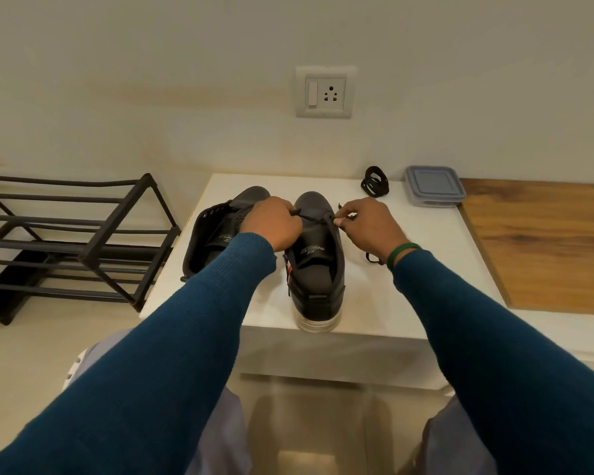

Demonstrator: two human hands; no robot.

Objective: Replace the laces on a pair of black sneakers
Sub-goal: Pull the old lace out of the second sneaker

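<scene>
Black lace [312, 218] runs pinched between left hand [271, 223] and right hand [367, 229].

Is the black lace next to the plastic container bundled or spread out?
Bundled: the black lace lies coiled in a compact loop on the white table, near the lidded container.

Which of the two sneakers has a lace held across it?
The right sneaker: left hand and right hand hold a lace across it. The left sneaker shows empty eyelets.
</scene>
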